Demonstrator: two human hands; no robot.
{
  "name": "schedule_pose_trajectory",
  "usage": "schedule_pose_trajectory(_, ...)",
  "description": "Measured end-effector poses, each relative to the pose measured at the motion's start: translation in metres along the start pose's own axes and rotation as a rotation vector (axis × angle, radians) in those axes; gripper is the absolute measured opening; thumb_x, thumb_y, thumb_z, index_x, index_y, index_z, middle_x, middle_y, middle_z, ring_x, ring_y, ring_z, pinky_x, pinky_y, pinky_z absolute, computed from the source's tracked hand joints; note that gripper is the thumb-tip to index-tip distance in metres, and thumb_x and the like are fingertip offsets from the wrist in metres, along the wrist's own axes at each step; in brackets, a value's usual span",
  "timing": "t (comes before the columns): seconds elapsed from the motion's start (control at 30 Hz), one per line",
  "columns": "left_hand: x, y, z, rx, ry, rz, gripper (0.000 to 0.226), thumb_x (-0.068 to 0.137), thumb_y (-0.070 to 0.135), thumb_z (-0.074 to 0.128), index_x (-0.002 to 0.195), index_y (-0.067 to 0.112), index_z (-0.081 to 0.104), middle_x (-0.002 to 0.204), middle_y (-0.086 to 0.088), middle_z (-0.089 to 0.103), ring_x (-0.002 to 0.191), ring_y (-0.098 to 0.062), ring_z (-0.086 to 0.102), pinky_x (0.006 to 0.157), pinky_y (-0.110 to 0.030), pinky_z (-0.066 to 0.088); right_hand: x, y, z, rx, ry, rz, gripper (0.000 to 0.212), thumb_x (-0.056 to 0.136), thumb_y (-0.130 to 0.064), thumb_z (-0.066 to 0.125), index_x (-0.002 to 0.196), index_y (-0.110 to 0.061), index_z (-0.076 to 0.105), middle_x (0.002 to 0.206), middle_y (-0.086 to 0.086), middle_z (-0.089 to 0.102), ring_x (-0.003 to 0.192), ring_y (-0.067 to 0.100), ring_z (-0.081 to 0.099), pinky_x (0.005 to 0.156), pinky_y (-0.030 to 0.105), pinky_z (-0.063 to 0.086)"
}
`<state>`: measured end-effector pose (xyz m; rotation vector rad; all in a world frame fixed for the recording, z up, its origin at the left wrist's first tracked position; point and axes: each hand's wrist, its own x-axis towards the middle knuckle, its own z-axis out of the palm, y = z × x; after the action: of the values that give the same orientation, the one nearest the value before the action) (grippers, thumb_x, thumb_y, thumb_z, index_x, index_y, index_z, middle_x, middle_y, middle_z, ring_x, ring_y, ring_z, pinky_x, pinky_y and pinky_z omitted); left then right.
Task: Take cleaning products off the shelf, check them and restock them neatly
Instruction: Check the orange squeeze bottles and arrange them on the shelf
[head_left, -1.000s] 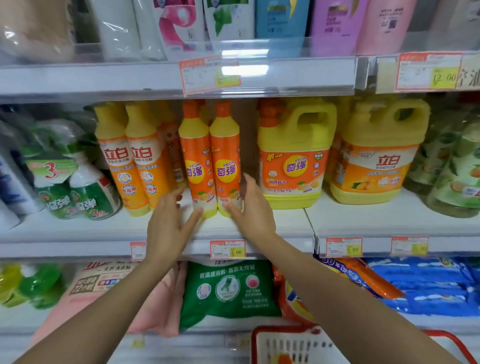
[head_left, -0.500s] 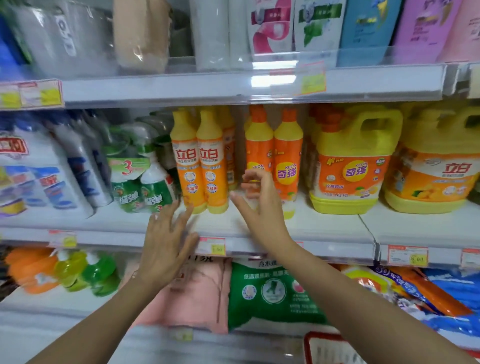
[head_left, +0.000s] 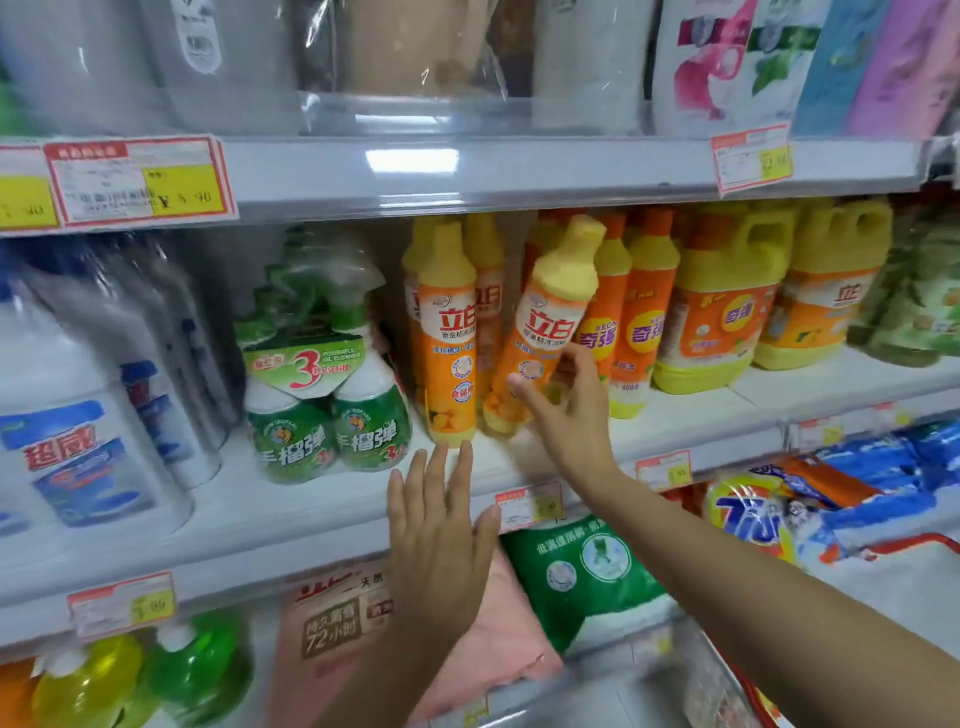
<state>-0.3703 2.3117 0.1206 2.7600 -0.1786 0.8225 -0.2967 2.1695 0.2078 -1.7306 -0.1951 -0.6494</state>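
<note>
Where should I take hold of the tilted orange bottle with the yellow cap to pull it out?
Grip the straight lower body of the tilted orange bottle from the front right, where the right hand pinches it. Its cap leans right, and an upright bottle stands close on its left.

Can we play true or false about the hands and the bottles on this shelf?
1. The right hand holds a leaning orange bottle. True.
2. The green spray bottles stand left of the orange bottles. True.
3. The left hand grips a green spray bottle. False: it is flat with straight fingers, holds nothing, and lies just below the upright orange bottle.
4. The yellow jugs stand on the lowest shelf. False: they stand on the middle shelf, right of the orange bottles.
</note>
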Motion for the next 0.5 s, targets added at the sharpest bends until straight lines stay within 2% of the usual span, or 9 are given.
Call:
schedule_pose_trajectory(0.13, -0.001, -0.005, -0.002, -0.133, 0.010, 0.034, 0.063, 0.098, 0.048, 0.028, 0.146, 0.009, 0.038, 0.147, -0.015, 0.046, 0.139, -0.028, 0.029, 0.117, -0.049, 0.009, -0.026, -0.028, -0.021, 0.055, 0.192, -0.022, 0.048, 0.085, -0.020, 0.077, 0.122, -0.013, 0.048, 0.112, 0.002, 0.066, 0.102, 0.012, 0.063, 0.090, 0.030, 0.053)
schedule_pose_trajectory(0.23, -0.001, -0.001, -0.016, -0.387, 0.000, 0.001, 0.071, 0.098, 0.060, 0.011, 0.148, 0.014, 0.035, 0.152, -0.009, 0.038, 0.142, -0.018, 0.019, 0.120, -0.041, -0.002, -0.045, -0.042, -0.037, 0.063, 0.236, 0.052, 0.049, 0.080, -0.037, 0.079, 0.117, -0.022, 0.051, 0.104, -0.006, 0.066, 0.098, 0.012, 0.064, 0.087, 0.046, 0.057)
schedule_pose_trajectory(0.3, -0.001, 0.006, -0.034, -0.614, 0.023, -0.026, 0.065, 0.096, 0.063, 0.016, 0.146, 0.026, 0.035, 0.153, 0.000, 0.034, 0.142, -0.010, 0.021, 0.120, -0.033, 0.006, -0.059, -0.051, -0.044, 0.077, 0.233, 0.119, 0.048, 0.074, -0.049, 0.078, 0.107, -0.027, 0.053, 0.102, -0.005, 0.067, 0.098, 0.019, 0.066, 0.079, 0.053, 0.058)
schedule_pose_trajectory(0.37, -0.002, 0.017, -0.053, -0.876, 0.030, 0.003, 0.052, 0.094, 0.055, 0.034, 0.143, 0.036, 0.035, 0.150, 0.008, 0.035, 0.139, 0.000, 0.026, 0.113, -0.016, 0.017, -0.072, -0.058, -0.049, 0.127, 0.206, 0.202, 0.051, 0.071, -0.049, 0.080, 0.103, -0.021, 0.054, 0.103, 0.007, 0.068, 0.098, 0.031, 0.067, 0.074, 0.055, 0.060)
schedule_pose_trajectory(0.4, -0.004, 0.025, -0.062, -0.993, -0.004, 0.013, 0.052, 0.091, 0.053, 0.043, 0.141, 0.038, 0.037, 0.146, 0.011, 0.039, 0.136, 0.003, 0.031, 0.108, -0.012, 0.025, -0.078, -0.060, -0.052, 0.141, 0.191, 0.244, 0.053, 0.071, -0.048, 0.081, 0.103, -0.016, 0.054, 0.103, 0.012, 0.068, 0.097, 0.034, 0.068, 0.072, 0.053, 0.061)
schedule_pose_trajectory(0.43, -0.007, 0.035, -0.069, -1.081, -0.077, -0.003, 0.056, 0.085, 0.055, 0.053, 0.138, 0.040, 0.041, 0.141, 0.013, 0.044, 0.132, 0.001, 0.039, 0.104, -0.014, 0.035, -0.084, -0.061, -0.056, 0.143, 0.172, 0.276, 0.056, 0.071, -0.047, 0.082, 0.103, -0.012, 0.054, 0.102, 0.015, 0.068, 0.094, 0.034, 0.069, 0.070, 0.048, 0.062)
schedule_pose_trajectory(0.5, -0.013, 0.053, -0.075, -1.069, -0.232, -0.088, 0.071, 0.066, 0.063, 0.067, 0.131, 0.043, 0.047, 0.126, 0.019, 0.056, 0.116, -0.003, 0.055, 0.093, -0.028, 0.050, -0.095, -0.060, -0.066, 0.128, 0.133, 0.313, 0.058, 0.068, -0.047, 0.082, 0.099, -0.008, 0.052, 0.095, 0.014, 0.068, 0.087, 0.030, 0.071, 0.065, 0.039, 0.062)
